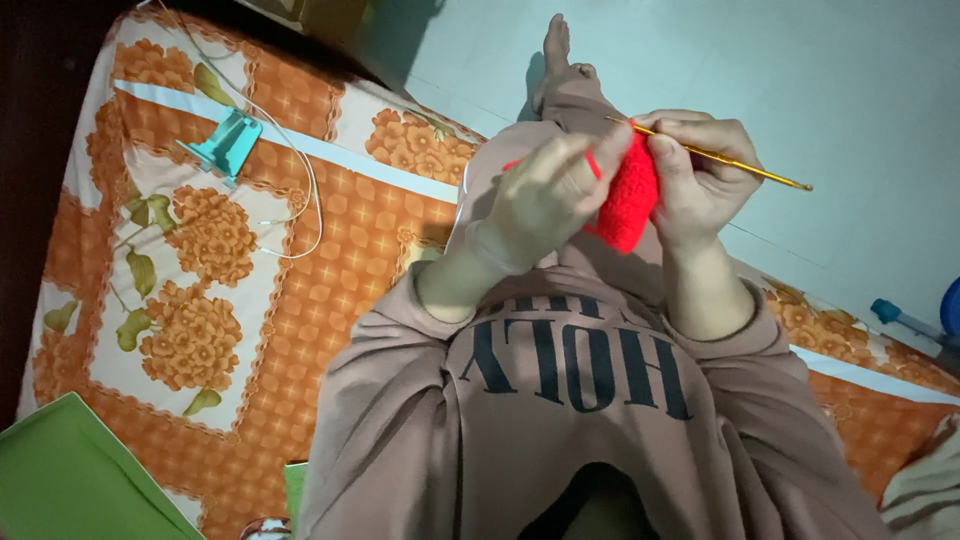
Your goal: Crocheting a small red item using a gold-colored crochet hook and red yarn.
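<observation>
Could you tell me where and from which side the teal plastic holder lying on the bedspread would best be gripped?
Probably by its narrow stem. The teal plastic holder lies flat on the orange floral bedspread, clear of both hands, with its wide forked end toward the top of the view. Come from above, fingers pinching across the stem, minding the white cord looped beside it.

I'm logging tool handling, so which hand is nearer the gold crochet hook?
Right. The right hand grips the crochet hook by its shaft; the left hand sits across the red crochet piece, apart from it.
</observation>
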